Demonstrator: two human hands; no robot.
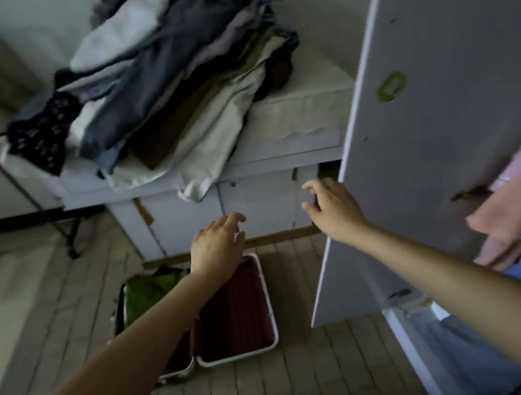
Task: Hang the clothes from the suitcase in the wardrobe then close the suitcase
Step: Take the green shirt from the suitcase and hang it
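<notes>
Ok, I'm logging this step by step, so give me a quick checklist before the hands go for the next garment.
1. Suitcase open on the floor: ok.
2. Clothing left inside, green garment: ok.
3. Left hand free, holds nothing: ok.
4. Right hand free, near the door edge: ok.
5. Wardrobe door open: ok.
6. Spare hanger in the wardrobe: cannot tell.

No text, label, brand or number could be read anywhere. The round green sticker (391, 86) on the wardrobe door (436, 96) was too blurred to show any lettering, and the suitcase (233, 310) showed no legible marking.
</notes>
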